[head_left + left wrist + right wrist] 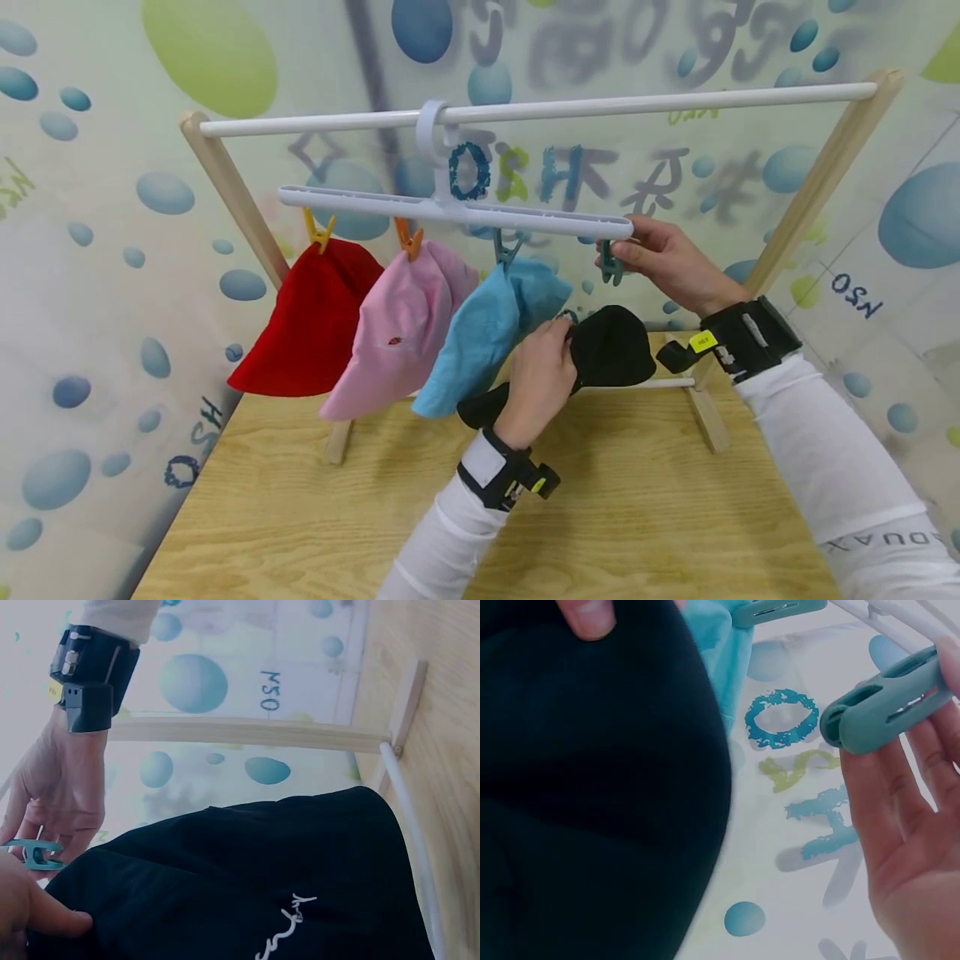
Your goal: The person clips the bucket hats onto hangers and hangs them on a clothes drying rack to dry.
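My left hand (536, 379) grips a black hat (611, 350) below the right part of the white hanger (375, 202). In the left wrist view the thumb (56, 911) presses on the black cloth, which bears white script (281, 930). At the hanger's right end my right hand (675, 262) pinches a teal clothespin (611, 262) between thumb and fingers. The right wrist view shows this clothespin (889, 705) apart from the black hat. Left of my hands, a light blue bucket hat (487, 333) hangs from another teal clothespin (506, 248).
A pink bucket hat (408, 325) hangs from an orange clothespin (408, 237), and a red hat (307, 325) from a yellow one (318, 232). The hanger hooks over the white rail (637, 106) of a wooden-legged rack (817, 192) on a wooden table (300, 517).
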A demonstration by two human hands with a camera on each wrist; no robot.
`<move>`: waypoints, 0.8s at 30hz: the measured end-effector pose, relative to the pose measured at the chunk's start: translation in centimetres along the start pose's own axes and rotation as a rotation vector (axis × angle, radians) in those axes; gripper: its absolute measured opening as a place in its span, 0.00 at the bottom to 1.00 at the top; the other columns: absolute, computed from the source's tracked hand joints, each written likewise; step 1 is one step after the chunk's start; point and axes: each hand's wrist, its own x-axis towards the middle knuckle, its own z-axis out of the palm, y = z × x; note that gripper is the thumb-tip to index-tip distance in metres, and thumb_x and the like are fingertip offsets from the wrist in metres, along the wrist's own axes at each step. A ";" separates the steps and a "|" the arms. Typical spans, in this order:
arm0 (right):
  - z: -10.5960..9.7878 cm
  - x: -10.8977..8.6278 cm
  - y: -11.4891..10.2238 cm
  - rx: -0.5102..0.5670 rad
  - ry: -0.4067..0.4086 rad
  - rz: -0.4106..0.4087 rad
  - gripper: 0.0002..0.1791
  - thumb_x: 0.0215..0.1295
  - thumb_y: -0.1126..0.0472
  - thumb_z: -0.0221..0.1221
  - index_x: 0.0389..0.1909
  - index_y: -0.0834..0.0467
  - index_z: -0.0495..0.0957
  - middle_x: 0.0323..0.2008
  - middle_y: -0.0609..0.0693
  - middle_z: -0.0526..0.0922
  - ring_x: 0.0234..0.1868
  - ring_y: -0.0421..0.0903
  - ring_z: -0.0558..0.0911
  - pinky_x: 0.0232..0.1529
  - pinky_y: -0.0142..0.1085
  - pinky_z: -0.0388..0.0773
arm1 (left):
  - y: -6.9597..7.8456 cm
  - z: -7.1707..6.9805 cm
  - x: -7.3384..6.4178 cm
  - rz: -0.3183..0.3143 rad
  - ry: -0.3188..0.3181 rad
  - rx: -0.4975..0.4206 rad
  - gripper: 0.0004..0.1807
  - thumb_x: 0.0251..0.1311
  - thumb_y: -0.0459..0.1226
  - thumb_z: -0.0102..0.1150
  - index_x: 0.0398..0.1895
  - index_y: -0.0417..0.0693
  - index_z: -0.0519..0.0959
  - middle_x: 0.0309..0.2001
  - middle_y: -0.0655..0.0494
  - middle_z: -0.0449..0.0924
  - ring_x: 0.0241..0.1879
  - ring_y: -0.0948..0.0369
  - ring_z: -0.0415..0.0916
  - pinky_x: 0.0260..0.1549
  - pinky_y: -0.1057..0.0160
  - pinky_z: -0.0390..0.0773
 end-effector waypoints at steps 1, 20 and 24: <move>0.0 0.0 0.0 -0.007 0.003 -0.002 0.11 0.73 0.66 0.50 0.51 0.57 0.77 0.39 0.50 0.80 0.43 0.47 0.77 0.48 0.37 0.70 | 0.1 0.0 0.1 0.000 0.001 -0.008 0.06 0.67 0.28 0.52 0.41 0.38 0.79 0.32 0.49 0.80 0.28 0.58 0.76 0.27 0.67 0.76; 1.0 0.2 0.3 -0.044 0.113 -0.001 0.07 0.70 0.66 0.55 0.44 0.55 0.79 0.37 0.50 0.80 0.41 0.47 0.80 0.52 0.37 0.68 | 1.5 -0.8 1.8 0.024 0.090 -0.110 0.08 0.67 0.27 0.49 0.39 0.38 0.79 0.29 0.49 0.80 0.29 0.57 0.78 0.26 0.64 0.73; 0.8 -0.1 0.3 -0.038 0.122 -0.001 0.07 0.70 0.66 0.55 0.45 0.55 0.79 0.37 0.50 0.79 0.42 0.47 0.79 0.54 0.37 0.68 | 1.8 -0.9 1.9 0.036 0.106 -0.128 0.08 0.67 0.27 0.49 0.39 0.38 0.79 0.30 0.50 0.80 0.29 0.57 0.78 0.26 0.63 0.73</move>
